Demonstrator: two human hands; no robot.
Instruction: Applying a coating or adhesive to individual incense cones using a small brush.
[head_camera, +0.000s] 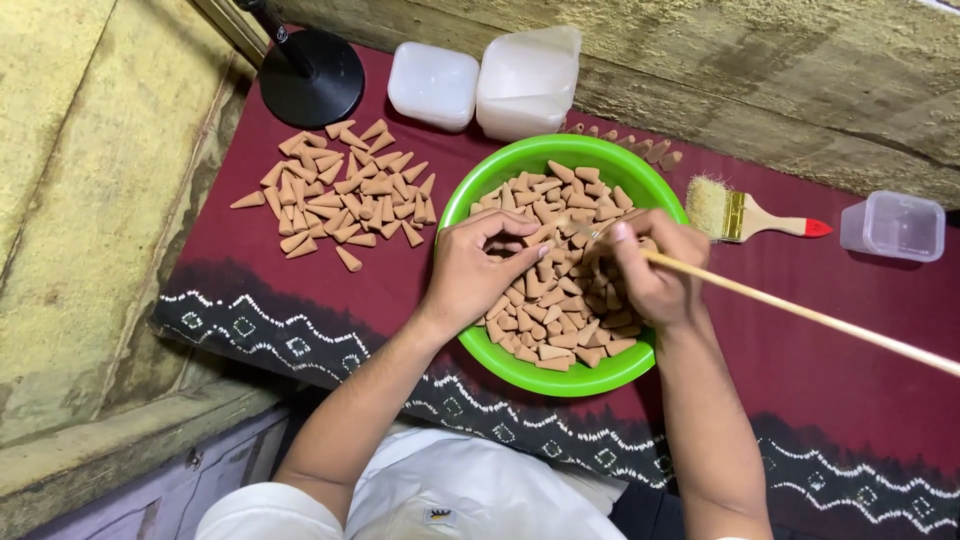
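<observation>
Small tan clay-coloured cones (560, 300) fill a round bright green plastic bowl (520, 375) that sits near the front edge of a dark red cloth (860, 350) with a white zigzag border. Both hands are over the bowl.

Around it: a loose pile of the same tan cones (340, 195) lies on the cloth to the left, well apart from the bowl. Behind that is a black round stand base (312, 85). Two milky white plastic tubs (480, 85) sit just behind the bowl, nearly touching its rim. A short row of cones (640, 145) lines up at the back edge. To the right, a flat paintbrush with a wooden handle and red tip (750, 215) lies near the bowl, and a small clear plastic box (895, 225) sits further right. Nothing blocks the bowl from above except the hands themselves.

Grip: the left hand (475, 275) has its fingers curled in, thumb and fingertips pinched on one cone at the top of the heap. The right hand (655, 275) is closed around a long thin pale wooden stick (800, 315), which runs off to the right, its tip meeting that pinched cone.
</observation>
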